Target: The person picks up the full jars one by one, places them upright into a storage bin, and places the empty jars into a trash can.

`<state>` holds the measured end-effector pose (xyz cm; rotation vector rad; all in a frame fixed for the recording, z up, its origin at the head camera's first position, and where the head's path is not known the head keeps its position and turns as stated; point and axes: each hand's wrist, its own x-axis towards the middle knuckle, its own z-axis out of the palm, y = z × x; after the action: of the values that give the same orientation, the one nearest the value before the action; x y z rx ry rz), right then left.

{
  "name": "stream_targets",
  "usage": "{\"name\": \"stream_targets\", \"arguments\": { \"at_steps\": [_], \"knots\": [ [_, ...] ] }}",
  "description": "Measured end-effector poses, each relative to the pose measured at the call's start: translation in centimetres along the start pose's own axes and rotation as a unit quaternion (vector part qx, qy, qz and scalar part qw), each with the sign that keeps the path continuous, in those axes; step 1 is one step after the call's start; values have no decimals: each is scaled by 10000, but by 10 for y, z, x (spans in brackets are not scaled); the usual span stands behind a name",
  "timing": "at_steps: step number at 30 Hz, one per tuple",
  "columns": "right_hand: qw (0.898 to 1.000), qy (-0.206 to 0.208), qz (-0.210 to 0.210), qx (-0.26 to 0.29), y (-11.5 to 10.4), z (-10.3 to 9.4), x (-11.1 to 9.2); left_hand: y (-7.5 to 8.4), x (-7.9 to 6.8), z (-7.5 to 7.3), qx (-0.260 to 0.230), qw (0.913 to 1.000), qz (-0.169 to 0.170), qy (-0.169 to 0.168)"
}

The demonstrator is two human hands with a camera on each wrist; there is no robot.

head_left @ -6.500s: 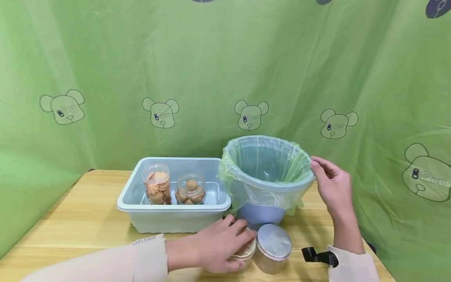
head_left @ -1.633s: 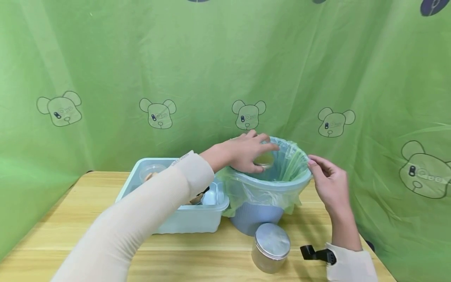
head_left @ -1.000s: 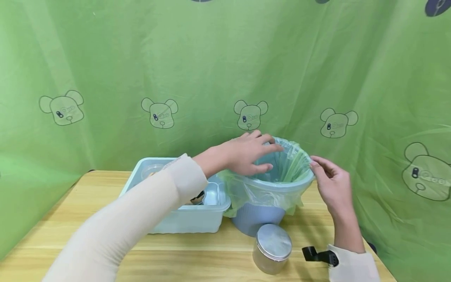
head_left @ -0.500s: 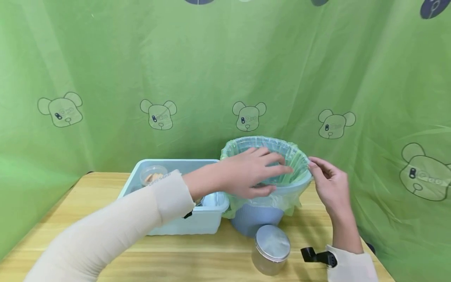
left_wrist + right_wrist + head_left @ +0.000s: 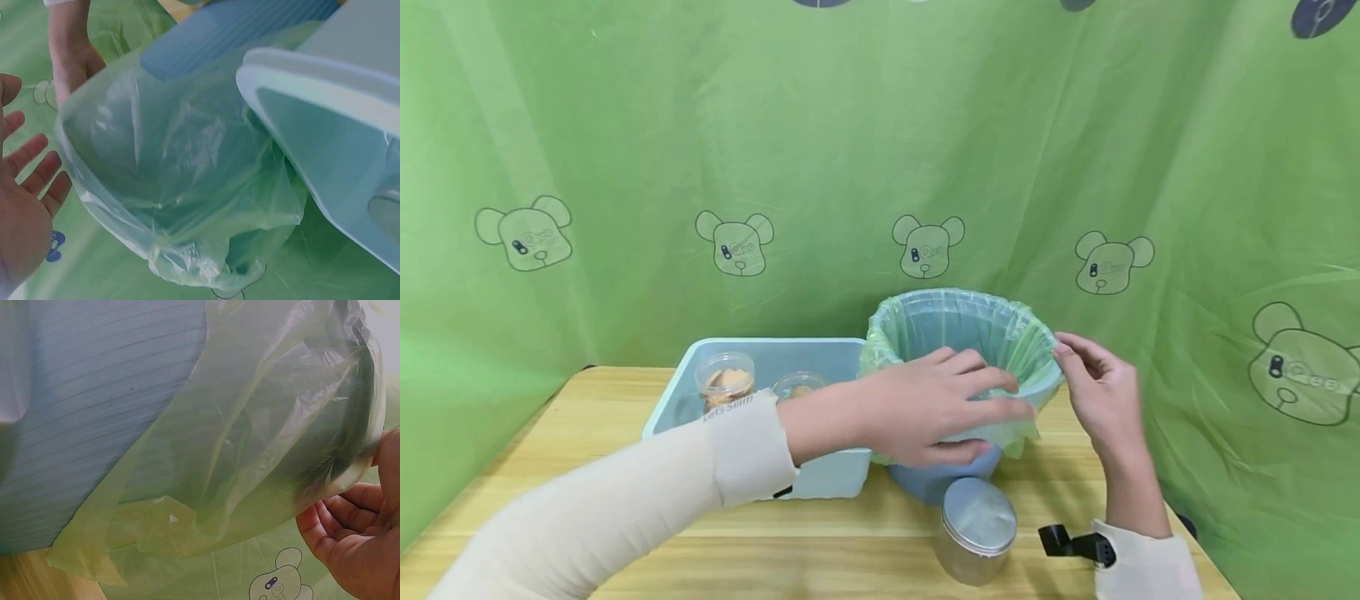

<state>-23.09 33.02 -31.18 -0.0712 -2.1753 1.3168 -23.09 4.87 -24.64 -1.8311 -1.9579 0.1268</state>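
Observation:
My left hand (image 5: pixel 936 408) hovers over the near rim of the bin, fingers spread and holding nothing. In the left wrist view its fingers (image 5: pixel 39 172) stand apart from the bag-lined rim. The blue trash bin (image 5: pixel 917 482) is lined with a thin green plastic bag (image 5: pixel 887 333) folded over its edge. At the bin's right side, my right hand (image 5: pixel 1105 392) pinches the rim and bag between thumb and curled fingers. A clear jar with a silver lid (image 5: pixel 979 517) stands upright on the table in front of the bin. The bin's bottom is hidden.
A light blue plastic tub (image 5: pixel 842 475) sits left of the bin, partly behind my left forearm. It holds a jar of cookies (image 5: pixel 726 379) and a second round jar (image 5: pixel 799 385). The wooden table (image 5: pixel 820 558) backs onto a green curtain (image 5: pixel 820 150).
My left hand gripped a lidded jar on the table, lifted it into the bin and let it go. It has since drawn back toward the near rim. The right hand stays put.

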Motion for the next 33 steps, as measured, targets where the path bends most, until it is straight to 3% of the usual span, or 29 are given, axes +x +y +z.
{"name": "stream_targets", "arguments": {
  "at_steps": [17,33],
  "knots": [
    [10000,61,-18,17,0,0,0,28,-6,14,203,9990,395,-17],
    [10000,70,32,-20,-2,1,0,43,-8,47,169,9978,529,-361]
  ]
}}
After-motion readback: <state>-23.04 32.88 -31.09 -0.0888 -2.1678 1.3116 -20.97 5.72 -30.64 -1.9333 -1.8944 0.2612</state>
